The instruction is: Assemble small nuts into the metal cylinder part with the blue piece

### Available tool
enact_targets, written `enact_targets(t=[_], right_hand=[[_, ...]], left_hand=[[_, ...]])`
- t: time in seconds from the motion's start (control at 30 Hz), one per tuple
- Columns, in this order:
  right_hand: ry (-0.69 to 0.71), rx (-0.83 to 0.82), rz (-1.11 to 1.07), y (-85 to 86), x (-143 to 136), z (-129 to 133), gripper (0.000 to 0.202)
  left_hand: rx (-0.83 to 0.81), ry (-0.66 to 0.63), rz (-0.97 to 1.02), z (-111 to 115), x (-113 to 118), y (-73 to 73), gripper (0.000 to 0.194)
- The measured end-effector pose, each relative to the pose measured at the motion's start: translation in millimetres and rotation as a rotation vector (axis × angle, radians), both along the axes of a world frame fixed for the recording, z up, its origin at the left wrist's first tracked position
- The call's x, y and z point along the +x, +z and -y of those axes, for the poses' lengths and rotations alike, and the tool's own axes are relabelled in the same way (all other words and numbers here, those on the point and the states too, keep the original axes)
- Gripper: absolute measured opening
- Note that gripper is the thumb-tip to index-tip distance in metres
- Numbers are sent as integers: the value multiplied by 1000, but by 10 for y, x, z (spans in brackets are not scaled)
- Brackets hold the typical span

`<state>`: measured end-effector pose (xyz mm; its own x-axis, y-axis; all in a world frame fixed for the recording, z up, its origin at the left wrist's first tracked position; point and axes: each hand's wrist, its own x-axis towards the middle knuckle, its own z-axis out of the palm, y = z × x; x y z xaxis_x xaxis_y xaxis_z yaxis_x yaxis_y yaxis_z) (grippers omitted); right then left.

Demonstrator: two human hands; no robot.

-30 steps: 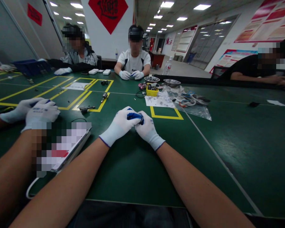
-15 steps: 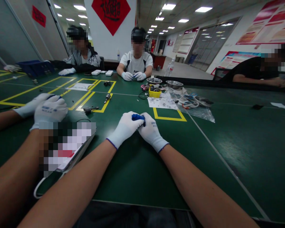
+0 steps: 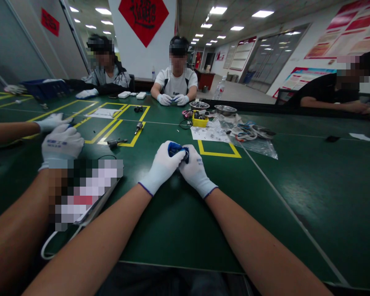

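Note:
Both of my hands wear white gloves with blue palms and meet above the green table (image 3: 179, 230). My left hand (image 3: 164, 166) is closed, its thumb reaching toward the right hand and the blue palm side showing. Against it, my right hand (image 3: 195, 168) is closed too, fingers curled inward. Something small and dark seems to sit between the fingertips, but the gloves hide most of it and I cannot make it out. Beyond my hands, to the left, lie a dark metal part (image 3: 116, 143) and a smaller cylindrical part (image 3: 138, 128).
At the left are another person's gloved hands (image 3: 62, 144) and a white device with a cable (image 3: 100, 199). Farther back stand a yellow bin (image 3: 200, 119), metal bowls (image 3: 225, 109) and a plastic bag with cables (image 3: 255, 135). People sit across the table.
My left hand has turned slightly, showing more of its blue palm side. The neighbour's farther hand at the left has shifted, its forearm now higher in view.

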<state>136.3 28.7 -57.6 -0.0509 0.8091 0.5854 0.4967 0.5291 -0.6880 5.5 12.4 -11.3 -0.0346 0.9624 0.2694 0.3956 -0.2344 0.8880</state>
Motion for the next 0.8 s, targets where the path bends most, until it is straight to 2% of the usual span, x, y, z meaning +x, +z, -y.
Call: enact_targets(t=[0.07,0.17,0.33,0.47,0.57,0.7,0.8], right_hand=[[-21,33,-60,-20,2,-8,41],[-52,81,-92,-48,0,-19,56],[-91,141,-28,-34,-34,1,65],[-209,152,58,-3,-40,41,64],[-234,91,49,-22,-16,24,57],[-228,28,-9,-77,14,-39,47],[-235,49,-23,-104,12,-65,39]], left_hand=[[84,-30,-19,28,13,-13,26],[86,-84,-93,43,13,-35,39],[107,-106,-83,-19,-41,-63,31],[134,70,-97,-70,-143,-45,33],[131,222,-316,-114,-261,-46,37],[17,275,-633,-195,-390,-108,35],[-66,260,-721,-249,-424,-167,39]])
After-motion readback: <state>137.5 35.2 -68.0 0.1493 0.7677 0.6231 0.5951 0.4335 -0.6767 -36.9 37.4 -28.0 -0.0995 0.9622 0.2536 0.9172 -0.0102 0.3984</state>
